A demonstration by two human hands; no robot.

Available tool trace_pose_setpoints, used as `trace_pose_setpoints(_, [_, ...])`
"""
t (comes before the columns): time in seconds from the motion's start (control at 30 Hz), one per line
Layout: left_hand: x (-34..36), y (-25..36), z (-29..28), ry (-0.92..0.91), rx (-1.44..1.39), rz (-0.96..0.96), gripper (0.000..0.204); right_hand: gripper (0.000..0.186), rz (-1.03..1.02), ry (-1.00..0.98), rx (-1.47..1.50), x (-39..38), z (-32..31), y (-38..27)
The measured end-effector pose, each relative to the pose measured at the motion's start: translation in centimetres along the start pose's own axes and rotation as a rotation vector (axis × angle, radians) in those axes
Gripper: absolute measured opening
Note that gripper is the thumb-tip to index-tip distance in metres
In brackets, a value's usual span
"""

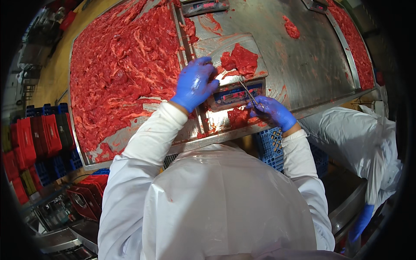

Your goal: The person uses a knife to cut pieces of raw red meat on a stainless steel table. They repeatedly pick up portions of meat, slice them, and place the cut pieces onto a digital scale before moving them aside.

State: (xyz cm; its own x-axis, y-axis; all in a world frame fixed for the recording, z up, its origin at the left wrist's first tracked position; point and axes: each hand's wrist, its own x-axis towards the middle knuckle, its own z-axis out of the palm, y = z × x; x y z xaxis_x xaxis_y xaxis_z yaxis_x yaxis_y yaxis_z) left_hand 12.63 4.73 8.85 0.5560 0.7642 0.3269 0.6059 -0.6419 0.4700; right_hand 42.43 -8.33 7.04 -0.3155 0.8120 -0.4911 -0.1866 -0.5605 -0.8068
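Observation:
My left hand, in a blue glove, hovers by the metal divider at the left edge of the scale. Its thumb stands apart from the bent fingers, and nothing shows in it. A piece of red meat lies on the metal plate of the scale, just right of that hand. My right hand, also gloved in blue, is closed on a slim two-pronged metal tool. The tool's tip reaches over the lit display to the near edge of the meat. More meat lies at the table's near edge, beside my right fingers.
A wide heap of meat fills the left section of the steel table. Another scale stands farther back. At the right, a person in a white gown stands close. Blue crates sit below the near edge.

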Motion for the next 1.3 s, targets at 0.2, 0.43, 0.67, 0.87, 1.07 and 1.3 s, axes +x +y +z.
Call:
trace_pose_setpoints(0.2, [0.4,1.5,2.2,-0.19,0.048,-0.06,0.011,0.025,0.01,-0.014,0.063,5.4,3.6,-2.4])
trace_pose_setpoints(0.43, [-2.5,-0.3,1.2,-0.117,-0.269,-0.204,0.007,0.03,0.062,-0.088,0.055,3.4,3.3,-0.6])
trace_pose_setpoints(0.67, [-5.6,1.0,-0.7,-0.349,-0.49,-0.167,0.009,0.026,0.067,0.074,0.038,7.1,5.6,-0.9])
trace_pose_setpoints(0.87, [-11.1,-8.0,-3.2,-0.38,0.193,-0.563,0.023,0.026,0.181,-0.361,-0.408,5.9,6.4,4.7])
trace_pose_setpoints(1.07, [-13.0,-12.4,-6.0,-0.037,0.032,-0.616,0.024,0.029,-0.006,-0.069,-0.271,-1.4,0.4,2.6])
trace_pose_setpoints(1.3, [-1.8,-0.1,-1.5,0.056,-0.203,-0.198,0.02,0.028,-0.172,0.061,-0.068,1.2,4.6,-0.7])
